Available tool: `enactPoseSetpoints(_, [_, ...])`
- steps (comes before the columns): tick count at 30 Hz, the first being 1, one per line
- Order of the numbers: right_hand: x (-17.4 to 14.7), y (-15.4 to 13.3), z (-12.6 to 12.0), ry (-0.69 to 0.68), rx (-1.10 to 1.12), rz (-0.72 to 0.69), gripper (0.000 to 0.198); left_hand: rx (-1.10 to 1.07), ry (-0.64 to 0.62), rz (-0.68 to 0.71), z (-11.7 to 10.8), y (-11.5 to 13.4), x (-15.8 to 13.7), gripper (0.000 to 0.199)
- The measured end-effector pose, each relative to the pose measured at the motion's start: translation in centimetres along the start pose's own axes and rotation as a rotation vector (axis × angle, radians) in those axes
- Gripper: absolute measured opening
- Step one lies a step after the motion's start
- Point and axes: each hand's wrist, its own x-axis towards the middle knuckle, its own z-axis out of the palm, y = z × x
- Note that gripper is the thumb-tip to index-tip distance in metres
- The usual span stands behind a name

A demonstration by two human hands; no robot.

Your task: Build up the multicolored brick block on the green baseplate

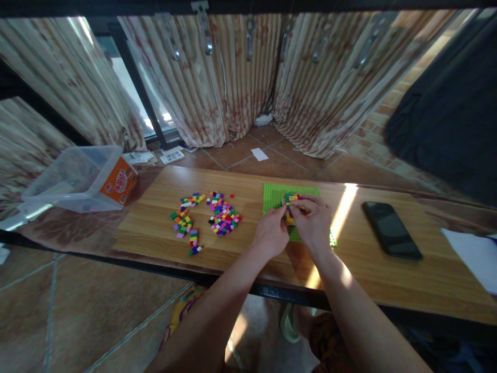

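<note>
A green studded baseplate lies on the wooden board, with a small multicoloured toy brick build on it. My left hand comes in from the left, its closed thumb and fingertips pressed to the build's side. From the right, my right hand bends over the build with thumb and fingers pinched at its top. Both sets of fingertips nearly meet and cover much of the build. Whether a separate loose brick sits between them cannot be made out.
Loose toy bricks form a pile left of the baseplate, with short joined rows farther left. A black phone and white paper lie to the right. A clear plastic bin stands at far left.
</note>
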Motion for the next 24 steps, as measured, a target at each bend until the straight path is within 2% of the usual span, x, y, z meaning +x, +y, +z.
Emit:
enactPoseSetpoints(5, [0.0, -0.1, 0.0, 0.017, -0.019, 0.002, 0.020, 0.049, 0.002, 0.023, 0.3, -0.1, -0.2, 0.056])
enactPoseSetpoints(16, [0.2, 0.5, -0.3, -0.041, -0.061, -0.075, 0.021, 0.084, -0.012, 0.044, 0.6, -0.5, -0.4, 0.058])
enactPoseSetpoints(20, [0.1, 0.7, -0.5, -0.052, -0.048, -0.114, 0.020, 0.100, 0.019, 0.022, -1.0, -0.7, 0.1, 0.046])
enactPoseSetpoints(24, [0.1, 0.7, -0.8, -0.080, -0.021, -0.117, 0.020, 0.212, 0.122, -0.088, -4.4, -2.1, 0.4, 0.034])
